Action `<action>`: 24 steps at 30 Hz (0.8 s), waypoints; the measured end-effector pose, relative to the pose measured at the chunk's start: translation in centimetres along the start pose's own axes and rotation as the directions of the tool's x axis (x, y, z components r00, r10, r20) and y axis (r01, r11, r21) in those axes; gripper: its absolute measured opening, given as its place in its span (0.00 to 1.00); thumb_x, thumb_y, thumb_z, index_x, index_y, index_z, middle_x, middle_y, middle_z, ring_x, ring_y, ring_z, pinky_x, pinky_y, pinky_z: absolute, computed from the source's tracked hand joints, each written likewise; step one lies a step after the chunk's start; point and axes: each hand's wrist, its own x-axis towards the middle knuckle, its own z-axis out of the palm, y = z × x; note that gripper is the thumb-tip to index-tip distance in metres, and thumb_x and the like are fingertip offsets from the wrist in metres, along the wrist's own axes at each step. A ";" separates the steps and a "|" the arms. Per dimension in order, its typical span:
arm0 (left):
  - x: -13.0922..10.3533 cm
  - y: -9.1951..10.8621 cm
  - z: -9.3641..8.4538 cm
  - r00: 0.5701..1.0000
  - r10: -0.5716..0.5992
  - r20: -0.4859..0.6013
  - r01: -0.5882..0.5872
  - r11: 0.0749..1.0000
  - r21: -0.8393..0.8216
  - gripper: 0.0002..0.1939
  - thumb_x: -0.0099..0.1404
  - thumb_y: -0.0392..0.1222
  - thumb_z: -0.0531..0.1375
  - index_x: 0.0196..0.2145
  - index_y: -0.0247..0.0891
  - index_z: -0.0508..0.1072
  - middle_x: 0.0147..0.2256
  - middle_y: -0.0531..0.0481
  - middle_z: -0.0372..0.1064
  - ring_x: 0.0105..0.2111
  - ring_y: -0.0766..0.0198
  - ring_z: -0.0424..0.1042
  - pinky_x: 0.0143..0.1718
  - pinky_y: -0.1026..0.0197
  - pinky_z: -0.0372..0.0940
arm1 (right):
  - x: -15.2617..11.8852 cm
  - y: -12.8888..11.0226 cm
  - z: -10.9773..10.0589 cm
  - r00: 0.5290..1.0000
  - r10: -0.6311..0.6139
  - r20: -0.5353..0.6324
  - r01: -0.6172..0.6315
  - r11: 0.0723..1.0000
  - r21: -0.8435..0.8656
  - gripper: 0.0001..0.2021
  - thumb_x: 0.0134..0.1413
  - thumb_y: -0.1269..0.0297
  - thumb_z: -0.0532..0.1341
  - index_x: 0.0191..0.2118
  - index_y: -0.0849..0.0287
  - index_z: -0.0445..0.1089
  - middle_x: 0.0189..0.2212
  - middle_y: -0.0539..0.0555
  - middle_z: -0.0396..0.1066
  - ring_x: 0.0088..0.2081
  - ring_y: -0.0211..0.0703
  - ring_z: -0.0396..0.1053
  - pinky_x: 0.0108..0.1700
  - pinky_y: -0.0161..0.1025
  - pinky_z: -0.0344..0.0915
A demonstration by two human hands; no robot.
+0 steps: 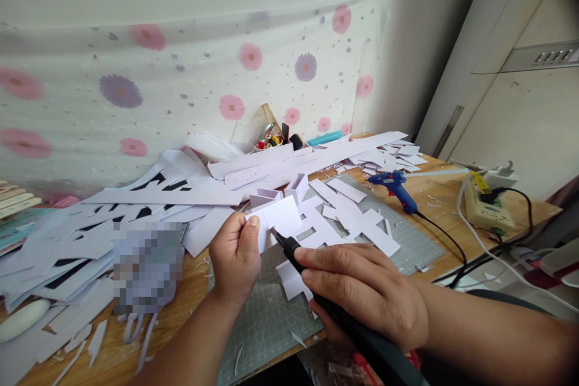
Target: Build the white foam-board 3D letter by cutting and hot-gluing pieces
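My left hand (236, 253) is closed on a white cardboard piece (283, 215), thumb on top, holding it up above the cutting mat (260, 319). In my right hand (362, 289) is a black utility knife (296, 253), its handle running back under the palm. The knife's tip meets or nearly meets the lower part of the card; I cannot tell how deep it goes. Just beyond the card lie cut-out white pieces (339, 208) with notches and slots. A small folded white piece (292, 280) rests on the mat below the knife.
A blue glue gun (395, 187) lies at the right, its cord trailing near a power strip (486, 208). Stacked white sheets (149, 205) cover the left side. A tool box (271, 139) stands by the wall. A white oval object (22, 319) is at the left edge.
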 end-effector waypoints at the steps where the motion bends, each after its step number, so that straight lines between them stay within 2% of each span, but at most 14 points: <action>1: 0.0 -0.1 0.0 1.000 0.002 -0.002 -0.002 1.000 -0.001 0.17 0.64 0.45 0.54 0.19 0.39 0.58 0.18 0.58 0.50 0.21 0.68 0.52 0.23 0.64 0.51 | -0.1 0.0 0.0 1.000 -0.005 0.008 0.005 1.000 0.001 0.09 0.55 0.71 0.60 0.43 0.67 0.69 0.42 0.62 0.76 0.43 0.39 0.74 0.43 0.32 0.73; 8: 0.4 -0.3 -0.1 0.999 -0.025 -0.024 0.025 0.999 -0.030 0.16 0.63 0.44 0.55 0.20 0.39 0.61 0.18 0.58 0.51 0.21 0.68 0.52 0.22 0.65 0.51 | 0.0 0.0 0.1 0.998 -0.057 0.022 0.058 0.998 -0.014 0.08 0.56 0.71 0.58 0.41 0.67 0.71 0.42 0.61 0.76 0.39 0.40 0.75 0.39 0.34 0.74; 12: 2.1 -0.8 -0.6 0.970 -0.179 -0.163 0.123 0.944 -0.305 0.16 0.61 0.43 0.57 0.19 0.40 0.56 0.17 0.59 0.49 0.19 0.69 0.51 0.18 0.66 0.49 | 0.1 -0.5 0.0 0.994 -0.104 0.029 0.103 0.994 0.033 0.08 0.57 0.70 0.57 0.37 0.66 0.72 0.38 0.59 0.77 0.36 0.40 0.75 0.37 0.34 0.75; 14: 2.9 -1.2 -0.9 0.962 -0.219 -0.162 0.135 0.899 -0.416 0.18 0.60 0.42 0.58 0.19 0.40 0.54 0.17 0.60 0.47 0.17 0.70 0.49 0.17 0.66 0.47 | 0.4 -0.5 -0.8 0.989 -0.141 -0.038 0.142 0.989 0.047 0.05 0.55 0.70 0.60 0.35 0.65 0.72 0.36 0.59 0.77 0.35 0.40 0.74 0.38 0.34 0.74; 16: 3.1 -1.5 -0.9 0.972 -0.220 -0.080 0.163 0.881 -0.445 0.17 0.60 0.42 0.59 0.19 0.39 0.56 0.17 0.60 0.48 0.17 0.70 0.49 0.15 0.67 0.47 | 0.8 0.0 -1.7 0.991 -0.101 -0.093 0.105 0.994 0.031 0.03 0.52 0.71 0.62 0.35 0.63 0.71 0.34 0.58 0.76 0.35 0.42 0.72 0.40 0.38 0.74; 19: 2.4 -1.8 -0.5 0.971 -0.214 0.109 0.240 0.859 -0.452 0.14 0.62 0.45 0.58 0.22 0.40 0.61 0.17 0.59 0.52 0.16 0.69 0.53 0.14 0.66 0.50 | 1.3 1.5 -2.3 0.999 -0.001 -0.036 0.000 1.000 -0.029 0.05 0.51 0.73 0.62 0.36 0.62 0.70 0.35 0.57 0.75 0.38 0.46 0.70 0.42 0.45 0.72; 21: 1.6 -1.8 -0.1 0.953 -0.186 0.240 0.277 0.855 -0.439 0.14 0.63 0.47 0.58 0.23 0.40 0.63 0.18 0.58 0.55 0.18 0.68 0.56 0.16 0.66 0.54 | 1.3 2.6 -2.0 0.998 0.039 0.045 -0.034 0.993 -0.112 0.11 0.54 0.70 0.62 0.44 0.64 0.69 0.45 0.62 0.72 0.41 0.49 0.68 0.42 0.48 0.70; 24: 0.5 -1.5 0.5 0.910 -0.133 0.393 0.316 0.836 -0.448 0.14 0.64 0.49 0.58 0.26 0.39 0.65 0.21 0.57 0.58 0.22 0.69 0.58 0.21 0.67 0.58 | 1.2 3.7 -1.0 0.979 0.134 0.153 -0.090 0.960 -0.266 0.24 0.59 0.62 0.60 0.58 0.68 0.61 0.58 0.68 0.61 0.45 0.52 0.67 0.44 0.52 0.68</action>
